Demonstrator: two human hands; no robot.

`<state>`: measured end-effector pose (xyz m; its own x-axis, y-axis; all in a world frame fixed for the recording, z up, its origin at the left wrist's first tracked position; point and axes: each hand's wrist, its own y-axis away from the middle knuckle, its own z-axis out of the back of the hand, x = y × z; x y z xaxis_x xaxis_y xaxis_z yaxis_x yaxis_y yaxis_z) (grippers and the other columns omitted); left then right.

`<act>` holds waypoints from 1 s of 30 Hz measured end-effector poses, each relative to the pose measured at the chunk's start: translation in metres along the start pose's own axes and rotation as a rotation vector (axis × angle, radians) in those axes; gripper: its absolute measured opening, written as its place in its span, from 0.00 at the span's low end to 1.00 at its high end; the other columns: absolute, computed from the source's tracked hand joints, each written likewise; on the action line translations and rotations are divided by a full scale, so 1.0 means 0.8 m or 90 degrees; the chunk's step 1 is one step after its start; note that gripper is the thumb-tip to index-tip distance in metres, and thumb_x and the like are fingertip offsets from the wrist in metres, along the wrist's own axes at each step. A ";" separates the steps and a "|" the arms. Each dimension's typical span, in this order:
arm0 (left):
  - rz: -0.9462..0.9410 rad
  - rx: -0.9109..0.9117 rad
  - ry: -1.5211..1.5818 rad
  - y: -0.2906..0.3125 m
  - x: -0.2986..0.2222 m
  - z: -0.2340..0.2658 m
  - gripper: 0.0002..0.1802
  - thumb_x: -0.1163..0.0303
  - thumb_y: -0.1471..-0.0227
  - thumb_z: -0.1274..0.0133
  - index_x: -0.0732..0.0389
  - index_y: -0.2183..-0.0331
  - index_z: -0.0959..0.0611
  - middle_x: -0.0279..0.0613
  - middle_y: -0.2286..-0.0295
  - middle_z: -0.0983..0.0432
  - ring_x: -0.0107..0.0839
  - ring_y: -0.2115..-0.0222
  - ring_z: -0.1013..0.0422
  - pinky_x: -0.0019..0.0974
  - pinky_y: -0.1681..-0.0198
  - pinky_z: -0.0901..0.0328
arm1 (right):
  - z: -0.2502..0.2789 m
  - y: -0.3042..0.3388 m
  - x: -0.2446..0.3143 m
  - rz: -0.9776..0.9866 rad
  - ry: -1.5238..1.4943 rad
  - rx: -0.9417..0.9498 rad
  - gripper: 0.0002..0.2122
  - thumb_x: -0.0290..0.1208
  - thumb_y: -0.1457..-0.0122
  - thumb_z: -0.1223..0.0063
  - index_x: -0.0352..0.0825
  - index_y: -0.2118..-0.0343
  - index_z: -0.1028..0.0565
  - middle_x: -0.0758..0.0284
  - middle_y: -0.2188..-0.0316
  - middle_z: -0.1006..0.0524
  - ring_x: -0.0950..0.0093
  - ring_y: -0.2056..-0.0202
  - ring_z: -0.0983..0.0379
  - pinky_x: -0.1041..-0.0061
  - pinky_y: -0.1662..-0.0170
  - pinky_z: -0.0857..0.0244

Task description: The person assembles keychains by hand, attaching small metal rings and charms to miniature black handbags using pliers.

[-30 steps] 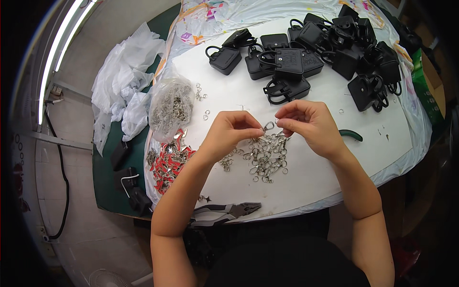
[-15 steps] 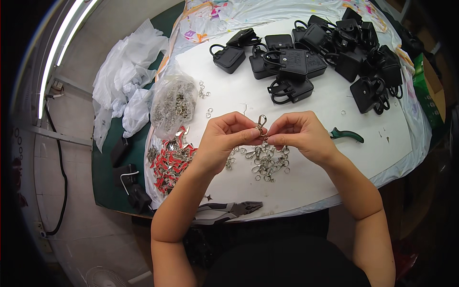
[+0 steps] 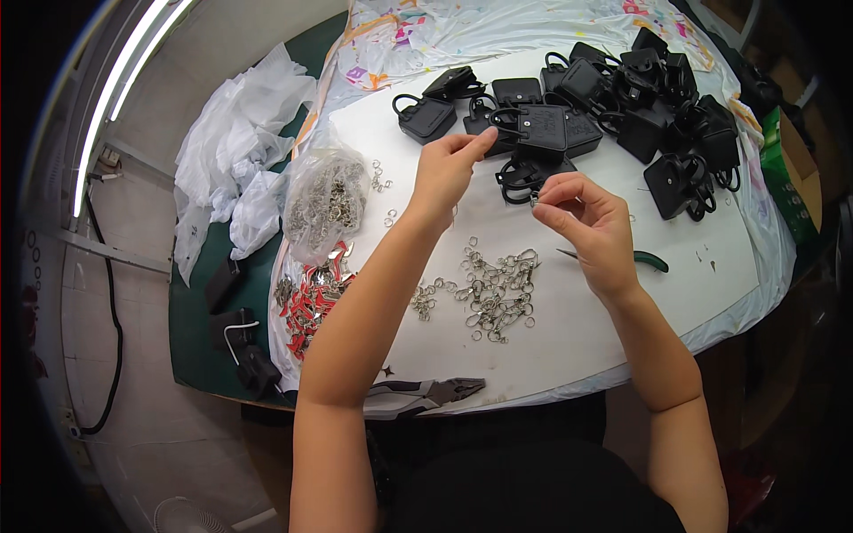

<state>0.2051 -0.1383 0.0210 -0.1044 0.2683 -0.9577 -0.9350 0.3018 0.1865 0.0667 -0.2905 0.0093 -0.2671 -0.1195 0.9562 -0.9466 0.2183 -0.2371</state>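
Black mini bags point(image 3: 541, 131), in a room point(image 3: 124, 338) with tube lights point(image 3: 89, 142), on a green tabletop point(image 3: 197, 342) spread with plastic sheeting point(image 3: 462, 34) and a white board point(image 3: 582, 342), heaped along the far side. Crumpled white plastic point(image 3: 229, 147) at left; grey-and-black pliers point(image 3: 422, 393) at the near edge. Left hand point(image 3: 446, 173) at one bag, cannot tell if closed on it. Right hand point(image 3: 593, 226) with grip pinched on a small metal piece point(image 3: 535, 198).

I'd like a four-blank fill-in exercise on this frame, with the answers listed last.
1. The left hand is close to small bags coloured ____.
2. The loose clasps lie on a ____ surface.
3. The clear plastic bag lies to the ____ (left or right) of the clasps.
4. The charm pile is silver and ____.

Missing words: black; white; left; red.
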 end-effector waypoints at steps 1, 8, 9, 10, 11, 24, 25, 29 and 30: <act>0.005 -0.013 0.005 -0.008 -0.008 -0.014 0.22 0.51 0.50 0.37 0.63 0.68 0.16 0.36 0.72 0.25 0.26 0.70 0.34 0.31 0.63 0.40 | 0.002 -0.002 0.002 0.018 -0.004 -0.025 0.04 0.22 0.46 0.37 0.31 0.69 0.21 0.68 0.65 0.23 0.80 0.63 0.26 0.80 0.56 0.32; -0.100 0.005 0.153 -0.020 -0.021 -0.038 0.09 0.64 0.47 0.41 0.60 0.71 0.18 0.31 0.73 0.25 0.21 0.69 0.33 0.32 0.63 0.40 | 0.014 -0.011 0.003 0.052 -0.101 -0.108 0.04 0.21 0.42 0.41 0.29 0.64 0.22 0.66 0.63 0.22 0.79 0.61 0.26 0.80 0.54 0.33; -0.143 0.044 0.156 -0.008 -0.021 -0.026 0.08 0.63 0.45 0.43 0.57 0.68 0.18 0.31 0.69 0.24 0.21 0.66 0.32 0.34 0.57 0.40 | 0.013 -0.011 0.004 0.046 -0.126 -0.116 0.04 0.21 0.41 0.42 0.29 0.63 0.23 0.66 0.63 0.22 0.79 0.61 0.25 0.80 0.54 0.33; -0.183 0.082 0.158 0.006 -0.019 -0.014 0.07 0.62 0.42 0.45 0.54 0.65 0.18 0.30 0.65 0.23 0.21 0.62 0.31 0.37 0.51 0.40 | 0.012 -0.010 0.006 0.025 -0.165 -0.097 0.05 0.21 0.41 0.42 0.29 0.63 0.23 0.66 0.64 0.22 0.79 0.63 0.25 0.80 0.55 0.32; -0.170 0.124 0.197 0.022 -0.018 -0.003 0.07 0.62 0.40 0.47 0.53 0.64 0.19 0.29 0.65 0.23 0.21 0.62 0.30 0.37 0.52 0.38 | 0.010 -0.009 0.011 0.005 -0.205 -0.076 0.05 0.22 0.41 0.43 0.29 0.62 0.23 0.66 0.65 0.22 0.79 0.64 0.25 0.80 0.56 0.31; -0.169 0.125 0.280 0.200 0.028 0.073 0.17 0.58 0.31 0.62 0.61 0.60 0.25 0.30 0.68 0.27 0.14 0.67 0.33 0.21 0.61 0.37 | -0.053 0.045 0.037 -0.206 -0.201 0.369 0.03 0.18 0.44 0.40 0.29 0.68 0.24 0.69 0.72 0.25 0.84 0.76 0.28 0.85 0.74 0.34; -0.174 0.111 0.258 0.206 0.029 0.073 0.16 0.60 0.31 0.62 0.60 0.60 0.25 0.30 0.69 0.27 0.14 0.67 0.34 0.21 0.61 0.37 | -0.057 0.048 0.038 -0.188 -0.170 0.389 0.03 0.17 0.44 0.40 0.29 0.69 0.23 0.69 0.72 0.25 0.84 0.76 0.28 0.85 0.73 0.34; -0.181 0.117 0.197 0.220 0.031 0.083 0.14 0.63 0.31 0.61 0.61 0.60 0.25 0.29 0.70 0.28 0.14 0.68 0.35 0.21 0.63 0.38 | -0.067 0.055 0.042 -0.155 -0.095 0.396 0.04 0.17 0.46 0.38 0.30 0.69 0.23 0.68 0.70 0.25 0.83 0.73 0.27 0.85 0.72 0.32; -0.186 0.120 0.184 0.222 0.033 0.086 0.14 0.63 0.31 0.61 0.62 0.60 0.25 0.29 0.70 0.28 0.14 0.69 0.36 0.21 0.63 0.38 | -0.070 0.056 0.043 -0.137 -0.076 0.397 0.05 0.17 0.46 0.38 0.30 0.69 0.23 0.68 0.70 0.25 0.83 0.72 0.26 0.85 0.71 0.31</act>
<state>0.0593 -0.0150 0.0442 0.0398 -0.1110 -0.9930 -0.8641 0.4951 -0.0900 0.0253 -0.2308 0.0415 -0.0444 -0.2126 0.9761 -0.8985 -0.4186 -0.1320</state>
